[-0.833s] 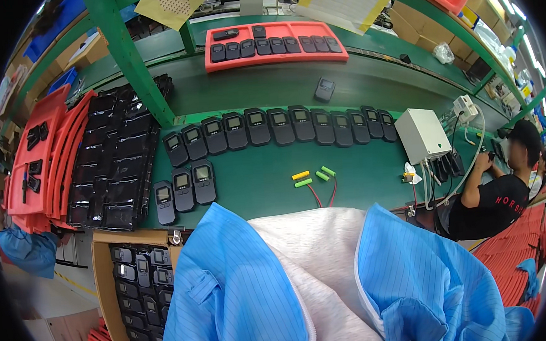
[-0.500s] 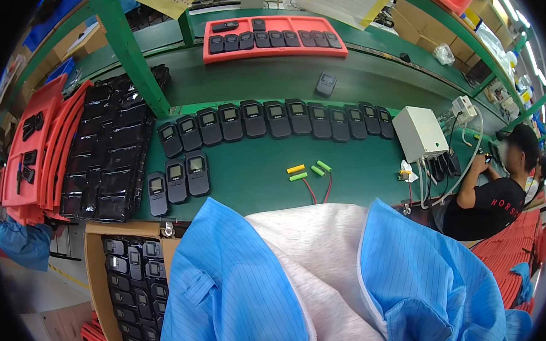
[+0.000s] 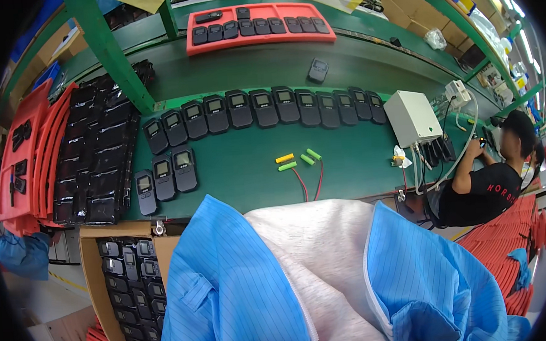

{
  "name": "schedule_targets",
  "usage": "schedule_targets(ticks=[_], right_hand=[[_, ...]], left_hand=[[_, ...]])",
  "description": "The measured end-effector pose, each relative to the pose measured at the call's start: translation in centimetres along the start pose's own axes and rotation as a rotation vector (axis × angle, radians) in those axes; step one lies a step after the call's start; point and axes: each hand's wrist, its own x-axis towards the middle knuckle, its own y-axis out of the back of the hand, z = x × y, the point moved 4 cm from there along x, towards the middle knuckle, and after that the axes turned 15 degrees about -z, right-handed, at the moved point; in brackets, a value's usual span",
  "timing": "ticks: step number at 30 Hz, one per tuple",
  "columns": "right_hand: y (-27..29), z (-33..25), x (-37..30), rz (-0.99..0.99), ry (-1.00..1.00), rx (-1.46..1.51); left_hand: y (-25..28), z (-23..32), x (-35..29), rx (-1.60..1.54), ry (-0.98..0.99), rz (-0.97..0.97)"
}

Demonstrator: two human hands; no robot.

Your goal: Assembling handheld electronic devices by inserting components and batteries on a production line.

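Neither of my hands shows; only the front of my blue striped jacket (image 3: 230,285) and the pale shirt under it fill the bottom. Along the back of the green bench (image 3: 242,185) stands a long row of dark handheld devices (image 3: 238,109) with small screens. Three more devices (image 3: 164,178) sit together at the bench's left. Near the middle, close to my body, lie a few green cylindrical cells (image 3: 287,166) and an orange one (image 3: 284,158), with red wires running toward the front edge.
Beyond the row, a single device (image 3: 318,71) and a red tray (image 3: 259,42) of devices rest on the line. Black packs (image 3: 90,150) and stacked red trays (image 3: 28,154) stand left, above a carton (image 3: 96,287) of devices. Right are a white box (image 3: 412,117) and a seated person (image 3: 486,188).
The whole view has shifted slightly, so the bench and its contents appear further left and mostly higher. Nothing on the bench has visibly moved.
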Motion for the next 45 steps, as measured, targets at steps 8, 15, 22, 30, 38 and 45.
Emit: schedule_targets(ticks=[8, 15, 22, 30, 38, 45], right_hand=[[-2.1, 0.3, 0.1, -0.046, -0.041, 0.084], [-3.8, 0.7, -1.0, -0.088, -0.103, 0.144], [-6.1, 0.8, -2.8, -0.118, -0.176, 0.232], [-8.1, 0.8, -4.4, -0.160, -0.211, 0.315], [-9.6, 1.4, -5.4, -0.143, -0.266, 0.346], [-26.0, -7.6, -12.4, -0.585, -0.478, 0.544]], left_hand=[[0.4, 1.5, 0.9, -0.029, -0.002, -0.067], [-0.2, 2.9, 2.7, -0.062, -0.031, -0.136], [-0.2, 4.3, 4.3, -0.070, -0.055, -0.226], [-0.7, 5.8, 5.0, -0.101, -0.052, -0.290], [-0.5, 6.6, 8.7, -0.110, -0.116, -0.316], [-19.8, -0.1, 1.6, 0.339, -0.026, -0.570]])
